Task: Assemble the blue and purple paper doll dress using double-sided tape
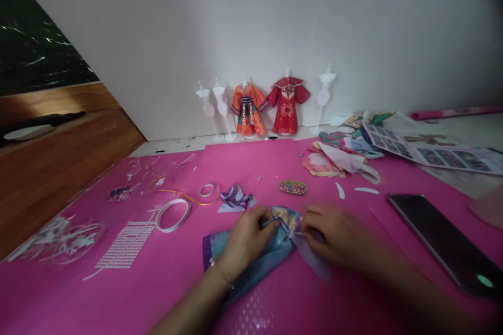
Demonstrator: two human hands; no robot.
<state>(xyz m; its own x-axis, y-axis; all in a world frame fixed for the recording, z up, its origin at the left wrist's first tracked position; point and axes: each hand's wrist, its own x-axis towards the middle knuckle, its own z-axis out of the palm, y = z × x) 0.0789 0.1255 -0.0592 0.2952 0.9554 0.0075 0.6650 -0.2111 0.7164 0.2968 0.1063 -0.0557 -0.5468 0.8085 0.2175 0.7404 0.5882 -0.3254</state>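
Note:
A small blue doll dress (251,277) with a purple hem lies on the pink work surface, its upper part gathered between both hands. My left hand (251,238) pinches the cloth near the dark-edged neckline or waist; I cannot tell which. On the other side, my right hand (330,233) is closed on the purple and pale part of the same dress. A thin whitish piece of cloth (314,259) hangs below the right fingers. Just beyond the hands sit a purple patterned fabric scrap (236,198) and an oval tin of colourful beads (293,187).
White tape rolls (173,215), a sheet of stick-on gems (128,245) and white strips (66,239) lie left. A phone (444,241), fabric pieces (334,159) and a picture sheet (432,154) are right. Dressed mannequins (288,107) and bare mannequins (325,91) stand by the wall.

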